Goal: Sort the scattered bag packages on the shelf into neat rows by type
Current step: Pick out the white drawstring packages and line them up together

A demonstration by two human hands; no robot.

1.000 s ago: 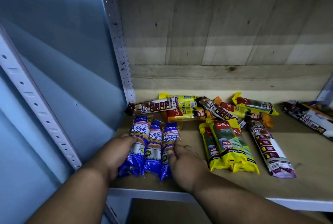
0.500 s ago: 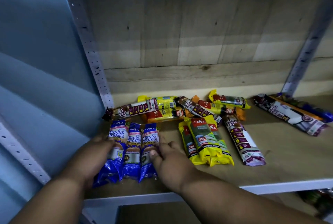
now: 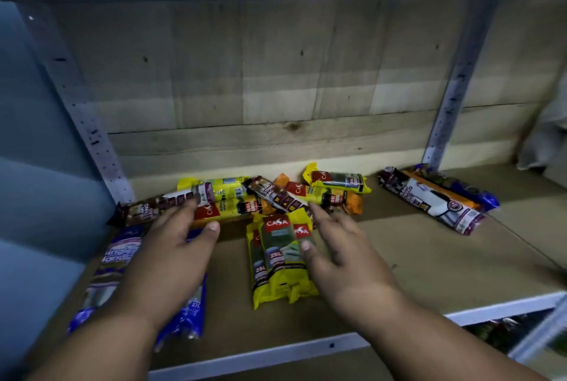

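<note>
Blue bag packages (image 3: 116,261) lie side by side at the shelf's front left, largely under my left hand (image 3: 171,255), which hovers open above them with fingers reaching toward the back pile. Yellow 25L packages (image 3: 276,261) lie in a row at the front middle. My right hand (image 3: 334,252) is open over their right edge and hides whatever lies just right of them. Behind them sits a jumbled pile (image 3: 273,196) of brown draw-string, yellow and orange packages. A white-and-purple draw-string package (image 3: 435,199) lies apart at the right.
The wooden shelf board (image 3: 429,264) has a white metal front rail (image 3: 306,350). Perforated grey uprights stand at the back left (image 3: 101,147) and back right (image 3: 445,110). An orange and a blue package (image 3: 478,196) lie behind the right-hand package. A plank wall closes the back.
Both hands have let go of the blue packages and lifted forward toward the back pile, fingers spread. The view has shifted to the right.
</note>
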